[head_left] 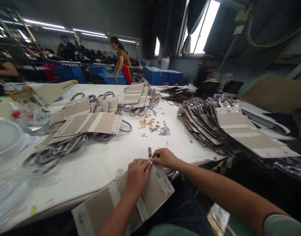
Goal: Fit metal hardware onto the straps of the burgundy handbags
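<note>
A beige bag panel [154,188] with pale cross strips lies tilted over the table's front edge and my lap. My left hand [138,173] rests on its upper corner, fingers bent and pressed together on the edge. From the right, my right hand [166,158] meets it there, thumb and forefinger pinched at the same corner. What sits between those fingertips is too small to make out. Just beyond them a short dark tab with a metal fitting [149,151] sticks out onto the table.
Gold-coloured fittings [146,122] and small grey metal plates [164,131] lie loose mid-table. Stacks of similar panels stand at left [88,124], back [137,95] and right [241,127]. A white fan [6,136] is at far left. Another person [124,62] stands beyond the table.
</note>
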